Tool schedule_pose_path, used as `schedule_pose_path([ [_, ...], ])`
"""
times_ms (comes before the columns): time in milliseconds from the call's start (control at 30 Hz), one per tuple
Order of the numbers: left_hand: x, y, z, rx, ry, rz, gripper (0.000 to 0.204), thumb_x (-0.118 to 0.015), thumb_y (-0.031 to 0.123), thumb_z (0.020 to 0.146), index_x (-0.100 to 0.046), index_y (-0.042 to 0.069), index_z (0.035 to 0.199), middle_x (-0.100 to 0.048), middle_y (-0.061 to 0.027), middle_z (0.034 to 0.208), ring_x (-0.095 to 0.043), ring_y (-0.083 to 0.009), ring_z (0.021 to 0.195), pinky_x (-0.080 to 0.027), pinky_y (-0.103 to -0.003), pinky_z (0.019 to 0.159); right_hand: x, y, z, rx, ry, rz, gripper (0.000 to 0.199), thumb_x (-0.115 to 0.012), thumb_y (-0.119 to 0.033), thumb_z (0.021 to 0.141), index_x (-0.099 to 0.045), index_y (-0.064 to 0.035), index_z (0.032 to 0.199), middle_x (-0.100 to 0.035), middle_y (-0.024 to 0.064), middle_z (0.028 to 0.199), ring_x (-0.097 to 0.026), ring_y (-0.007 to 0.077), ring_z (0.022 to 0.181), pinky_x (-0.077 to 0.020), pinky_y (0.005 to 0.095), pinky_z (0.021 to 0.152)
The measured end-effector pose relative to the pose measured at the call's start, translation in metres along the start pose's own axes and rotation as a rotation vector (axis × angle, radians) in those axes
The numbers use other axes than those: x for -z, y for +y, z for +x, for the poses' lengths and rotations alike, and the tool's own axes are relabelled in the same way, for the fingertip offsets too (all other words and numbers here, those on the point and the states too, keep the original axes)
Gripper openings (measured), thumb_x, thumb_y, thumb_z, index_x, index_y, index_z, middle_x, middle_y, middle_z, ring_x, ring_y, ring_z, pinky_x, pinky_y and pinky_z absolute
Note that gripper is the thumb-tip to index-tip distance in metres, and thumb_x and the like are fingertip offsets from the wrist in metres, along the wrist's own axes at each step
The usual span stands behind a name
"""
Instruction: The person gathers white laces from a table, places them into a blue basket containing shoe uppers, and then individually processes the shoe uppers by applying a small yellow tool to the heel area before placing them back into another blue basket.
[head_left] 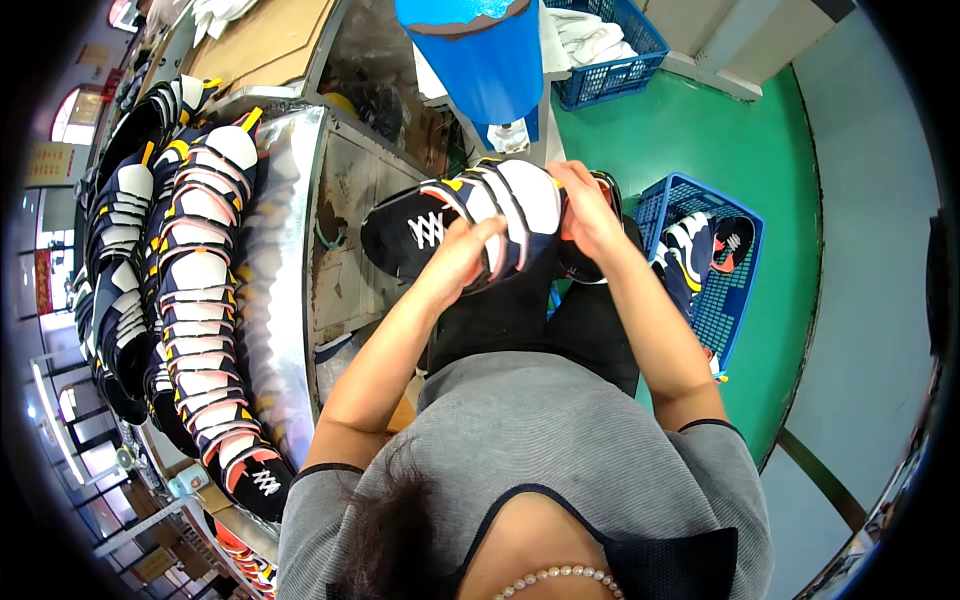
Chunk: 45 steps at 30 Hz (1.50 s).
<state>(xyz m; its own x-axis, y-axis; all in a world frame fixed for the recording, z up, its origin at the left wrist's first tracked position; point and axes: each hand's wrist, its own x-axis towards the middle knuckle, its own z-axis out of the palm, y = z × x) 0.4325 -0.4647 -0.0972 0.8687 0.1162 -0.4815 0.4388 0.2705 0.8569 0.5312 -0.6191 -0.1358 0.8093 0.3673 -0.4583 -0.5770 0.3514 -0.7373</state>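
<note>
A nested stack of shoe uppers [530, 195] in black, white and navy, with yellow and coral trim, is held over my lap. Its front upper has a black toe [390, 240] with white laces, pointing left. My left hand [462, 252] is closed on the near side of the stack, just behind the laces. At the right end my right hand [590, 212] grips the collar and heel part, fingers over the top. Beneath that hand shows another dark piece with a coral lining, partly hidden by the hand.
On the left, long rows of nested uppers [205, 300] lie on a metal-edged bench [285, 290]. A blue machine [480, 75] stands ahead. To my right, a blue basket [738, 325] holds more uppers on the green floor [620, 140]; another blue basket [600, 95] holds white cloth.
</note>
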Motion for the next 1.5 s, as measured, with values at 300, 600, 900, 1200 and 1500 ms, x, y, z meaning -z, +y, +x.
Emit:
schedule_pose_path([
  [300,0.032,0.06,-0.011,-0.127,0.064,-0.201,0.036,-0.057,0.02,0.088,-0.055,-0.003,0.115,-0.064,-0.0101,0.105,-0.063,-0.0171,0.093,-0.05,-0.029,0.083,0.029,0.002,0.007,0.212,0.146,-0.3,0.011,-0.06,-0.008,0.079,-0.065,0.0017,0.081,-0.064,0.0093,0.078,-0.059,0.0141,0.073,-0.0476,0.0264,0.067],
  [600,0.027,0.037,0.063,-0.196,0.059,0.14,0.036,-0.065,0.02,0.085,-0.056,0.001,0.114,-0.062,-0.0064,0.105,-0.059,-0.0151,0.096,-0.045,-0.028,0.085,-0.024,-0.008,0.035,0.35,-0.06,-0.609,0.029,-0.071,-0.024,0.08,-0.067,0.0022,0.091,-0.066,0.0081,0.076,-0.059,0.013,0.069,-0.0449,0.0255,0.063],
  [900,0.011,0.037,0.121,-0.108,0.137,-0.187,0.028,-0.051,0.014,0.087,-0.058,-0.004,0.108,-0.064,-0.013,0.102,-0.063,-0.0242,0.093,-0.05,-0.035,0.083,-0.003,-0.023,0.074,0.208,-0.146,-0.322,0.017,-0.066,-0.015,0.083,-0.065,0.0016,0.079,-0.065,0.0071,0.075,-0.058,0.0125,0.069,-0.0456,0.0243,0.063],
  [1200,0.019,0.067,0.068,-0.267,0.497,-0.481,0.024,-0.061,0.015,0.083,-0.057,0.007,0.105,-0.06,-0.0054,0.093,-0.058,-0.0179,0.084,-0.048,-0.032,0.076,0.051,-0.049,0.038,-0.059,-0.077,0.226,0.028,-0.052,-0.022,0.093,-0.061,0.0018,0.105,-0.066,0.0137,0.096,-0.065,0.0238,0.086,-0.0543,0.0358,0.079],
  [1500,-0.001,-0.014,-0.017,-0.118,0.143,0.007,0.036,-0.066,0.02,0.084,-0.055,0.003,0.113,-0.061,-0.0069,0.103,-0.059,-0.0168,0.092,-0.048,-0.032,0.082,-0.002,0.037,0.013,-0.042,-0.021,0.017,0.021,-0.055,-0.013,0.091,-0.065,0.0038,0.098,-0.066,0.011,0.097,-0.062,0.0185,0.089,-0.0487,0.0298,0.079],
])
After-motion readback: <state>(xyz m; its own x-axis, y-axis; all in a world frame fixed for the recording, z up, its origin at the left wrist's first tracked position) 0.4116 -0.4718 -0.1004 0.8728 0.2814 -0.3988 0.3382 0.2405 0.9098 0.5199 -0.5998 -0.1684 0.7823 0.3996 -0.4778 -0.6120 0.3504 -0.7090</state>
